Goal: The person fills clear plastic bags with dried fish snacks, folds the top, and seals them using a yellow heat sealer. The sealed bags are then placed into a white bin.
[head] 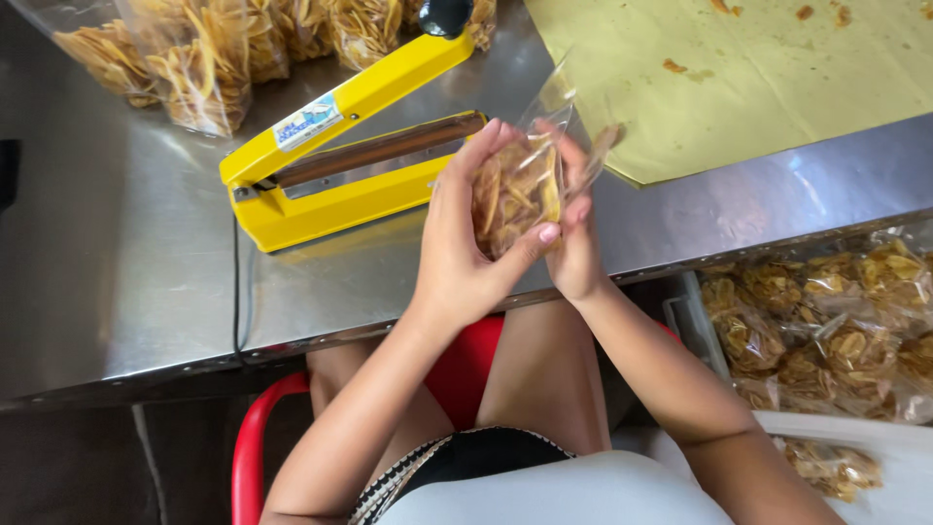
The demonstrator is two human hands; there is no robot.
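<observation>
The left hand (466,243) and right hand (573,233) together cup a clear bag of chips (515,194), held above the bench (126,272) edge, just beside the yellow heat sealer (340,165). The bag mouth stands open and unsealed. Risk: a tilt or loosened grip may spill chips; a tight squeeze may crush them.

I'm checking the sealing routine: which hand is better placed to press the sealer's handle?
Probably the left hand: it is nearer the yellow sealer, whose raised handle sits to the left. The right hand, in its grip on the chip bag, could guide the open end in.
</observation>
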